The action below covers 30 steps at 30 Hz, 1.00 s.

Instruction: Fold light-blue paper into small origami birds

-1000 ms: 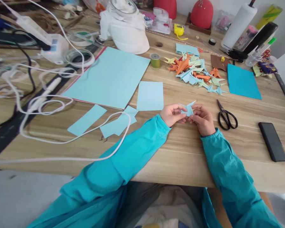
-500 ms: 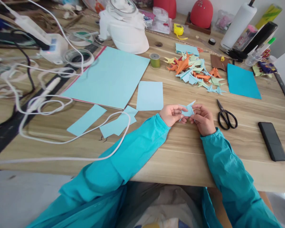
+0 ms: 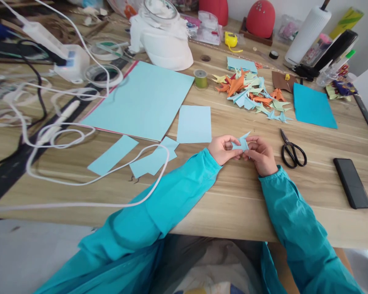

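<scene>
A small light-blue folded paper crane (image 3: 240, 144) is pinched between my two hands, a pointed tip sticking up from it. My left hand (image 3: 223, 149) grips its left side with thumb and fingers. On the opposite side my right hand (image 3: 260, 154) is closed on it, and the fingers cover part of the folds. Beyond the hands lies a heap of folded paper cranes (image 3: 248, 92) in orange, yellow, green and blue. A square sheet of pale blue paper (image 3: 194, 124) is left of my hands. Black-handled scissors (image 3: 291, 151) rest to their right.
Further left are a large light-blue sheet (image 3: 141, 98), paper scraps (image 3: 113, 155) and a looping white cable (image 3: 95, 204). A green thread spool (image 3: 200, 79) stands behind the square sheet. A phone (image 3: 352, 183) and a bright blue square (image 3: 314, 105) lie on the right.
My left fingers have shifted slightly on the folded paper, and its upright tip has moved a little left and down. Both hands still hold it.
</scene>
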Each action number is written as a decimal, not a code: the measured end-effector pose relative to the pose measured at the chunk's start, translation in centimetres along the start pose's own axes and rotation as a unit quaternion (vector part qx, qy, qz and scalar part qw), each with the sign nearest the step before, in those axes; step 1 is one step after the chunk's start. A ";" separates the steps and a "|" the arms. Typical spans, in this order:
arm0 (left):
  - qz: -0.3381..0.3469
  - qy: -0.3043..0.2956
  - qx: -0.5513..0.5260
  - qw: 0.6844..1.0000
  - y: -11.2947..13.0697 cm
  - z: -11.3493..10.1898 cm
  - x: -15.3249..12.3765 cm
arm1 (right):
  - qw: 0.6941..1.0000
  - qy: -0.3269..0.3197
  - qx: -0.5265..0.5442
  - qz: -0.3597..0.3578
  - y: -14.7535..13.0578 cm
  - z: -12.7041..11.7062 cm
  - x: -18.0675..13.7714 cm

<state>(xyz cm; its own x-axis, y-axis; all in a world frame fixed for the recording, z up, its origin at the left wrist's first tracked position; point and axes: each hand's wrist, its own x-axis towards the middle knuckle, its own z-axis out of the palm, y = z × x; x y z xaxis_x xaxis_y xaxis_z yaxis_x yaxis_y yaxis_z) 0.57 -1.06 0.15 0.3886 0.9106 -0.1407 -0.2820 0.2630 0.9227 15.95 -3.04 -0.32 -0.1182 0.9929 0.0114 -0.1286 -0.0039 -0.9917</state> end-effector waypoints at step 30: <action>-0.046 -0.005 0.018 0.999 0.9 -0.8 0.3 | 0.996 -0.083 -0.015 0.028 -0.8 -0.1 -0.3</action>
<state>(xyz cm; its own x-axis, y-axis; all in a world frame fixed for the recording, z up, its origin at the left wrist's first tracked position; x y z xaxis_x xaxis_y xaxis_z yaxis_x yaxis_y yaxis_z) -0.28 -0.28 0.59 0.4210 0.8794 -0.2223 -0.2125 0.3339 0.9183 16.16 -3.37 0.44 -0.2866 0.9577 -0.0252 -0.0875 -0.0524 -0.9948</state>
